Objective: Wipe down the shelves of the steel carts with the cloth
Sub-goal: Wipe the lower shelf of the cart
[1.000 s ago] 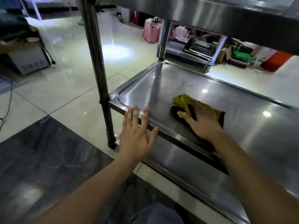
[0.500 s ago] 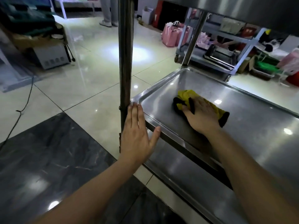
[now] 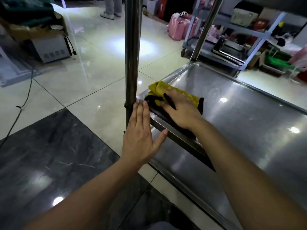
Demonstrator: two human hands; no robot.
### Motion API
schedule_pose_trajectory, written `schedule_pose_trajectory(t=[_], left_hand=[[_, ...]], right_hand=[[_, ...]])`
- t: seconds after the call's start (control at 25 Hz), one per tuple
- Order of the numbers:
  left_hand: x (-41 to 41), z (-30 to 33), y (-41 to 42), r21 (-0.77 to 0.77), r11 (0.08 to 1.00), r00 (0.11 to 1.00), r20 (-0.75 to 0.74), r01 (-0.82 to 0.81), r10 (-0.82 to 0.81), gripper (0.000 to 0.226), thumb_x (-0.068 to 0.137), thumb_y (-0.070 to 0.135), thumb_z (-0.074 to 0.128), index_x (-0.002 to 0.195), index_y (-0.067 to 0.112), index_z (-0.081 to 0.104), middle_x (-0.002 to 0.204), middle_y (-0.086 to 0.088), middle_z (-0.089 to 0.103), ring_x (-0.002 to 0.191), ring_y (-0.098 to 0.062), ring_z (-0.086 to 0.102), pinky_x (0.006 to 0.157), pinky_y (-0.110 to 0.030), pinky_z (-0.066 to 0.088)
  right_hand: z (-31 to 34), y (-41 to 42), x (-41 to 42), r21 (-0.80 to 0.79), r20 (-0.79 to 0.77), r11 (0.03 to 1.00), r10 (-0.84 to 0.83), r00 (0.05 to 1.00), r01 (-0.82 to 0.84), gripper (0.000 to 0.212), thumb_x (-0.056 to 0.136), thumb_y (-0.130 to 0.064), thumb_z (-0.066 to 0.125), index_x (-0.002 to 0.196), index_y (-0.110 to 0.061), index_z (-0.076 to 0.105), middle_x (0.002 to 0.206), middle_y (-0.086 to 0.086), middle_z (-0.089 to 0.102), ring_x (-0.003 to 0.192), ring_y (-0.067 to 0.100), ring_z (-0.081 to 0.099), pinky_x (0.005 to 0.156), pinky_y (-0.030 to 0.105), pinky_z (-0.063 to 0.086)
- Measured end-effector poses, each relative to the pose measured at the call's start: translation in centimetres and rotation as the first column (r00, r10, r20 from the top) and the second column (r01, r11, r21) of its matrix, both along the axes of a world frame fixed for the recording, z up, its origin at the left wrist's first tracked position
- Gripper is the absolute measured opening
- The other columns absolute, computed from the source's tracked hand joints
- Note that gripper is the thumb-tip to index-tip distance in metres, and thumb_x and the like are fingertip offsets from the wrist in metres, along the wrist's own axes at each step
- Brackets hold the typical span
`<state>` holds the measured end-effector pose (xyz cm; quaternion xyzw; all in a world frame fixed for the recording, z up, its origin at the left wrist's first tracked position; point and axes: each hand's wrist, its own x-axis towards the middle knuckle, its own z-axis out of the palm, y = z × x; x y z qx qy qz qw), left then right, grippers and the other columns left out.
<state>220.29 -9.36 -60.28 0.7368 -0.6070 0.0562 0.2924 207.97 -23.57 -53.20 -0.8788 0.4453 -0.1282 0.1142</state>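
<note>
Yellow-and-black cloth [image 3: 176,95] had slid to steel cart shelf [image 3: 240,117] corner | right hand [image 3: 181,112] flat, pressing it | left hand [image 3: 141,135] wide, moved to upright steel post [image 3: 132,55] — corner pass, shelf's far end unwiped.

Dim, glare patches, wide-angle distortion

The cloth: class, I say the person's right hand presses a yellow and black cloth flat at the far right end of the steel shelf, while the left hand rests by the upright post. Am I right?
Not quite. The head view shows the right hand pressing the yellow and black cloth at the shelf's near left corner, next to the upright post, not the far right end. The left hand does rest by that post.
</note>
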Motion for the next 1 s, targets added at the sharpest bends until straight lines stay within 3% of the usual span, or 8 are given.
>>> schedule_pose_trajectory(t=[0.12,0.28,0.36,0.52,0.64,0.8,0.92,1.0], left_hand=[[0.1,0.1,-0.3,0.004,1.000,1.000,-0.028,-0.003,0.004,0.097,0.097,0.075,0.024,0.161,0.008,-0.007,0.170,-0.008,-0.009,0.156,-0.018,-0.014,0.127,-0.038,0.003],[0.9,0.3,-0.2,0.017,1.000,1.000,-0.003,-0.017,0.017,0.096,0.098,0.074,0.023,0.161,0.008,-0.006,0.170,-0.009,-0.008,0.156,-0.018,-0.013,0.128,-0.037,0.003],[0.8,0.5,0.0,0.027,0.999,0.999,-0.019,-0.029,0.029,0.094,0.098,0.075,0.020,0.161,0.011,-0.006,0.171,-0.006,-0.007,0.156,-0.016,-0.012,0.128,-0.036,0.002],[-0.1,0.3,0.1,0.025,0.999,0.998,-0.054,-0.033,0.034,0.091,0.099,0.075,0.019,0.161,0.015,-0.008,0.171,-0.002,-0.009,0.156,-0.013,-0.014,0.125,-0.033,-0.003],[0.0,0.2,0.1,0.030,0.999,0.997,-0.073,-0.030,0.032,0.090,0.099,0.074,0.021,0.162,0.016,-0.007,0.171,-0.001,-0.008,0.156,-0.014,-0.013,0.125,-0.035,0.001],[-0.4,0.7,-0.1,0.028,0.999,0.995,-0.092,-0.023,0.026,0.090,0.100,0.072,0.023,0.162,0.011,-0.003,0.171,-0.005,-0.004,0.157,-0.018,-0.009,0.128,-0.039,0.008],[-0.1,1.2,0.3,0.026,0.998,0.998,-0.040,-0.050,0.051,0.092,0.099,0.072,0.023,0.161,0.007,0.002,0.171,-0.009,0.002,0.157,-0.020,-0.005,0.129,-0.038,0.007],[0.1,1.1,0.2,0.025,0.997,0.997,-0.007,-0.074,0.074,0.092,0.098,0.073,0.021,0.162,0.009,0.003,0.171,-0.007,0.003,0.158,-0.018,-0.004,0.129,-0.037,0.006]], right_hand=[[0.9,-2.7,0.5,-0.018,-0.097,0.968,-0.250,0.963,0.249,0.063,0.105,-0.053,0.034,0.160,-0.024,0.023,0.168,0.005,0.021,0.154,0.024,0.019,0.127,0.041,0.011],[0.2,2.9,-0.7,0.005,-0.025,1.000,-0.010,1.000,0.010,0.059,0.102,-0.054,0.039,0.157,-0.034,0.030,0.166,-0.001,0.028,0.153,0.021,0.023,0.126,0.042,0.015],[0.5,6.7,-5.7,0.021,0.016,0.999,-0.032,0.999,0.032,0.058,0.102,-0.050,0.044,0.156,-0.034,0.033,0.165,-0.003,0.031,0.153,0.018,0.024,0.126,0.043,0.017],[0.3,10.5,-16.6,-0.024,0.002,0.912,-0.409,0.912,0.409,0.061,0.101,-0.051,0.043,0.155,-0.024,0.037,0.163,0.005,0.035,0.150,0.025,0.032,0.124,0.046,0.021],[-0.1,9.0,-15.7,-0.066,-0.039,0.776,-0.630,0.776,0.627,0.065,0.103,-0.051,0.038,0.157,-0.018,0.031,0.164,0.013,0.030,0.151,0.031,0.028,0.125,0.047,0.016],[0.7,4.4,-6.5,-0.024,-0.043,0.854,-0.521,0.853,0.520,0.063,0.103,-0.051,0.037,0.157,-0.018,0.032,0.165,0.011,0.029,0.152,0.027,0.026,0.125,0.043,0.015],[1.1,4.3,-1.5,-0.007,-0.079,0.973,-0.229,0.970,0.229,0.061,0.103,-0.053,0.039,0.156,-0.024,0.034,0.163,0.009,0.033,0.150,0.028,0.030,0.125,0.043,0.018],[1.2,5.6,-3.7,0.024,-0.024,0.999,-0.033,0.999,0.033,0.061,0.100,-0.056,0.044,0.154,-0.030,0.038,0.162,0.002,0.036,0.150,0.023,0.031,0.125,0.041,0.020]])
